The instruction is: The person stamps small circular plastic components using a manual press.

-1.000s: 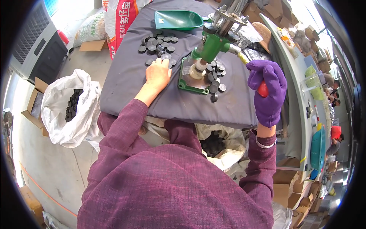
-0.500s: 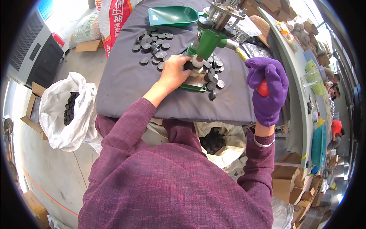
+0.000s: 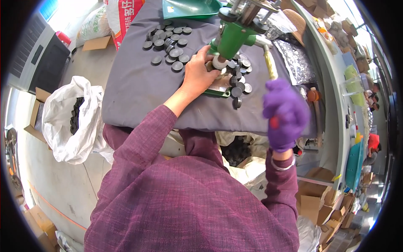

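A green hand press (image 3: 233,40) stands on the cloth-covered table, its white round pressing head (image 3: 219,63) above a small base plate. My left hand (image 3: 197,71) reaches in beside the head, thumb and forefinger apart around its left side; whatever lies behind them is hidden. My right hand (image 3: 285,113), in a purple knitted glove, is closed around the red-knobbed end of the press lever (image 3: 270,63), whose shaft is wrapped in yellow. Black round caps (image 3: 176,52) lie scattered left of the press. More caps (image 3: 237,90) crowd its right side.
A green scoop (image 3: 191,8) lies at the table's far edge. On the floor at left stands a white sack (image 3: 63,134) with black pieces inside; another open sack (image 3: 252,166) sits under the table. Clear plastic bags (image 3: 296,61) and a side bench (image 3: 336,84) are at right.
My gloved right hand has swung down and toward me with the lever, blurred by motion. My left fingers have spread beside the head; the black cap near them no longer shows.
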The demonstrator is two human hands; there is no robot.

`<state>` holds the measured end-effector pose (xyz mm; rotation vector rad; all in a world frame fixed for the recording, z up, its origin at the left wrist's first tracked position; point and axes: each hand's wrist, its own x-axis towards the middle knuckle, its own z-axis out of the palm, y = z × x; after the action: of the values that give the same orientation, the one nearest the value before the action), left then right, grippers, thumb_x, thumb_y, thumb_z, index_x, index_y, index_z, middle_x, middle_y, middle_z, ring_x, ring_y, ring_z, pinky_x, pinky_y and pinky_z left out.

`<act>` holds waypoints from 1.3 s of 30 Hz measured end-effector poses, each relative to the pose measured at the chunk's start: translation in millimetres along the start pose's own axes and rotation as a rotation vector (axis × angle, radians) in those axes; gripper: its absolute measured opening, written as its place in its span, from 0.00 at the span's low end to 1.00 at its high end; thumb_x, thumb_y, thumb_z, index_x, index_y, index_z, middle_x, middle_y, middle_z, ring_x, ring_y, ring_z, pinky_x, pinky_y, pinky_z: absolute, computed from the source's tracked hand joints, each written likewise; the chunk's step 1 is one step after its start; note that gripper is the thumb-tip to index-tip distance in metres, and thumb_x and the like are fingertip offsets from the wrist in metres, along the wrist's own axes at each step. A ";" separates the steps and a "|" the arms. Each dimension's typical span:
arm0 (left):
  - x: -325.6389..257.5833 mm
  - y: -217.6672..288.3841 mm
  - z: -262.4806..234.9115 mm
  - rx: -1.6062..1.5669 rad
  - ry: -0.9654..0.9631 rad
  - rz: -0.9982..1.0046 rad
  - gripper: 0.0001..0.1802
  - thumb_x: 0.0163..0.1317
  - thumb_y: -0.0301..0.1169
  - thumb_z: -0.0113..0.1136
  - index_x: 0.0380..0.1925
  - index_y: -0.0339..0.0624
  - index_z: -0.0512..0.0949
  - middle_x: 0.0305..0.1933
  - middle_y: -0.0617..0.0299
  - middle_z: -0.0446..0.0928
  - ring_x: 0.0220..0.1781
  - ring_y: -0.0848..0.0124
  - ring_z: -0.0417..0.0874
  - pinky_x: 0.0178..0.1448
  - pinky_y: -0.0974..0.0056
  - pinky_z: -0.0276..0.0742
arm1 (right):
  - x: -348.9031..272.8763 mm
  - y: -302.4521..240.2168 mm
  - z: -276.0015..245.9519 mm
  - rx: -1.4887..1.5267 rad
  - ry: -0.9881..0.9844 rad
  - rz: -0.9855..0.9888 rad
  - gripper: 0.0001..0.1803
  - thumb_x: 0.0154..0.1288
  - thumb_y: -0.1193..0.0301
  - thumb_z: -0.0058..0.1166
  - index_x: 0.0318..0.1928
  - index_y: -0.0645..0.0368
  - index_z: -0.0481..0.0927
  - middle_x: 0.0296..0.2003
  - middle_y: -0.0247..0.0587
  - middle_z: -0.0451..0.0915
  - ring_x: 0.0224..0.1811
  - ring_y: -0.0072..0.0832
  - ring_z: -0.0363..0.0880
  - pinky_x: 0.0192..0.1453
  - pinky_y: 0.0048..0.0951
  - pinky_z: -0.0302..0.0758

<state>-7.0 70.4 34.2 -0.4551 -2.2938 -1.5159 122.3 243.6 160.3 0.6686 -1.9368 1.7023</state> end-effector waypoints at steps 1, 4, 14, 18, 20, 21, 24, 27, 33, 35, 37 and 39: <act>-0.1 -2.1 -1.9 0.007 0.006 -0.006 0.42 0.43 0.27 0.70 0.62 0.36 0.66 0.48 0.52 0.83 0.50 0.59 0.83 0.55 0.60 0.77 | -13.7 17.0 1.2 -0.147 -0.037 -0.154 0.10 0.64 0.72 0.48 0.34 0.65 0.80 0.20 0.36 0.76 0.22 0.23 0.71 0.46 0.35 0.71; -0.8 -5.1 -11.5 0.024 0.052 0.164 0.35 0.44 0.24 0.68 0.57 0.40 0.72 0.47 0.52 0.82 0.49 0.60 0.82 0.53 0.61 0.78 | -18.8 27.5 0.1 -0.308 -0.103 -0.309 0.11 0.64 0.70 0.47 0.32 0.64 0.80 0.16 0.33 0.73 0.23 0.26 0.70 0.58 0.45 0.70; -21.0 -50.5 -64.5 0.654 -0.058 0.260 0.13 0.52 0.31 0.67 0.38 0.44 0.80 0.41 0.57 0.77 0.44 0.56 0.79 0.46 0.55 0.77 | 4.6 -11.5 -4.9 -0.214 -0.083 -0.119 0.13 0.68 0.70 0.46 0.36 0.66 0.82 0.21 0.33 0.78 0.24 0.18 0.71 0.50 0.35 0.74; -24.5 -53.2 -67.2 0.689 -0.028 0.256 0.10 0.50 0.32 0.68 0.33 0.47 0.79 0.39 0.58 0.76 0.44 0.57 0.77 0.45 0.55 0.76 | 34.0 -40.8 -0.5 -0.186 -0.002 0.123 0.19 0.74 0.67 0.39 0.39 0.70 0.80 0.25 0.38 0.78 0.22 0.17 0.69 0.30 0.20 0.66; -22.7 -54.4 -62.3 0.690 -0.022 0.254 0.11 0.50 0.31 0.68 0.34 0.48 0.78 0.36 0.58 0.76 0.44 0.57 0.76 0.45 0.55 0.76 | 42.9 -45.7 -0.5 -0.190 0.047 0.071 0.19 0.74 0.68 0.37 0.40 0.70 0.80 0.27 0.39 0.79 0.22 0.17 0.69 0.31 0.21 0.67; -20.5 -55.0 -61.3 0.661 -0.017 0.236 0.12 0.50 0.31 0.68 0.36 0.47 0.78 0.36 0.59 0.76 0.43 0.57 0.77 0.45 0.55 0.76 | 45.1 -44.4 -2.4 -0.255 0.026 0.019 0.19 0.74 0.69 0.36 0.41 0.70 0.79 0.27 0.40 0.79 0.22 0.17 0.69 0.31 0.21 0.68; -17.0 -54.7 -60.4 0.524 0.019 0.194 0.16 0.48 0.29 0.69 0.39 0.46 0.77 0.36 0.58 0.78 0.43 0.57 0.78 0.45 0.55 0.76 | 46.0 -42.8 -3.7 -0.190 0.044 0.066 0.19 0.74 0.68 0.36 0.40 0.71 0.79 0.26 0.40 0.78 0.22 0.18 0.69 0.32 0.21 0.68; -15.5 -38.3 -52.2 0.261 0.056 0.180 0.22 0.45 0.27 0.68 0.44 0.45 0.75 0.37 0.55 0.78 0.43 0.56 0.79 0.47 0.55 0.77 | 46.9 -39.6 -1.6 -0.153 0.063 0.080 0.20 0.74 0.67 0.36 0.40 0.71 0.79 0.26 0.40 0.78 0.22 0.18 0.69 0.31 0.22 0.67; -7.3 -7.0 -24.1 0.083 -0.065 0.177 0.39 0.43 0.24 0.67 0.59 0.41 0.64 0.38 0.54 0.78 0.44 0.53 0.80 0.48 0.54 0.77 | 45.2 -40.3 -0.8 -0.145 0.083 0.057 0.20 0.74 0.66 0.37 0.39 0.71 0.79 0.21 0.39 0.76 0.22 0.18 0.69 0.30 0.23 0.67; -2.5 -5.3 -17.9 0.061 -0.044 0.195 0.41 0.42 0.24 0.67 0.61 0.40 0.63 0.39 0.54 0.79 0.44 0.54 0.79 0.49 0.53 0.76 | 43.0 -36.4 -5.3 -0.092 0.066 0.064 0.18 0.72 0.67 0.41 0.39 0.70 0.80 0.27 0.40 0.79 0.23 0.18 0.70 0.30 0.22 0.67; -0.1 -1.5 -9.8 0.036 -0.027 0.209 0.42 0.42 0.25 0.67 0.62 0.40 0.62 0.40 0.54 0.79 0.45 0.54 0.79 0.50 0.53 0.76 | 36.0 -31.5 -8.7 -0.040 0.050 0.075 0.16 0.70 0.68 0.44 0.39 0.68 0.81 0.32 0.41 0.82 0.24 0.18 0.72 0.29 0.21 0.67; 1.4 0.0 -2.0 0.000 -0.033 0.093 0.45 0.42 0.25 0.68 0.64 0.38 0.60 0.41 0.53 0.81 0.48 0.54 0.79 0.53 0.54 0.75 | 24.6 -28.0 -7.7 -0.022 0.050 0.096 0.15 0.69 0.68 0.45 0.39 0.69 0.81 0.33 0.43 0.82 0.22 0.19 0.72 0.28 0.22 0.68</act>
<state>-8.0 68.7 35.5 -0.5823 -2.2645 -1.4744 121.5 246.9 198.3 0.5277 -1.9779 1.7350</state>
